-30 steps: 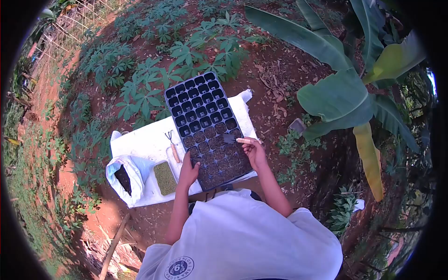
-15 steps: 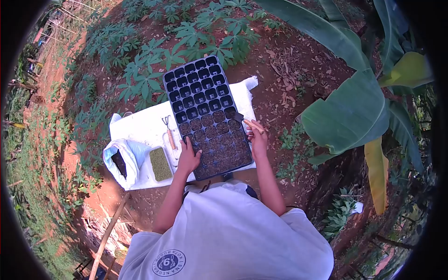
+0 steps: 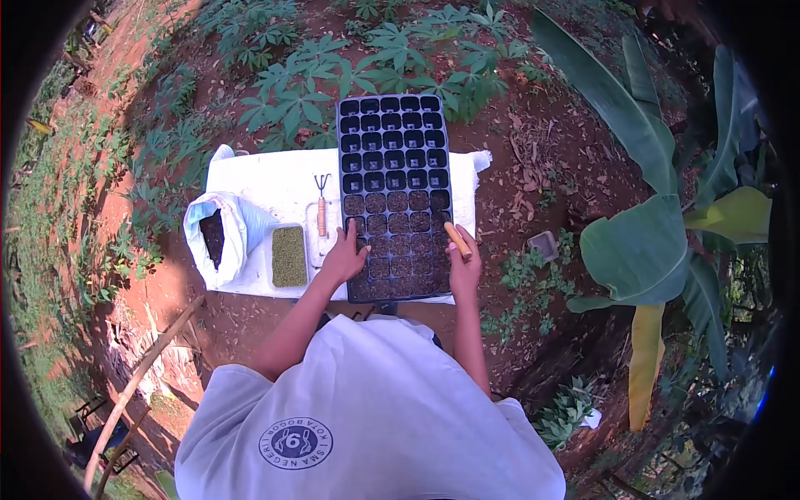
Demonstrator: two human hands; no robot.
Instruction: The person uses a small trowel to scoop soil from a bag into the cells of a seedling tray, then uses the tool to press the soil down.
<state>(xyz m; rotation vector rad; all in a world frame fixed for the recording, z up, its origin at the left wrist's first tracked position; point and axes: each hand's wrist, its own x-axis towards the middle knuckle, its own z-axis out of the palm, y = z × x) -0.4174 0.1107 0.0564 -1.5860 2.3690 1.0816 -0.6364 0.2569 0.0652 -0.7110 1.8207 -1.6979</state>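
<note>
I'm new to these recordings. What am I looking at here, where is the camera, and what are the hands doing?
There is no machine here: a person works with two bare hands, and a wide-angle camera worn on the head looks down over their white shirt. On the red soil lies a white cloth. On it stands a black seedling tray; its near cells hold soil, its far cells look empty. The left hand rests flat on the tray's near left edge. The right hand grips a small tool with a wooden handle at the tray's right edge. Left of the tray lie a small hand rake, a dish of greenish grains and an open bag of dark soil.
</note>
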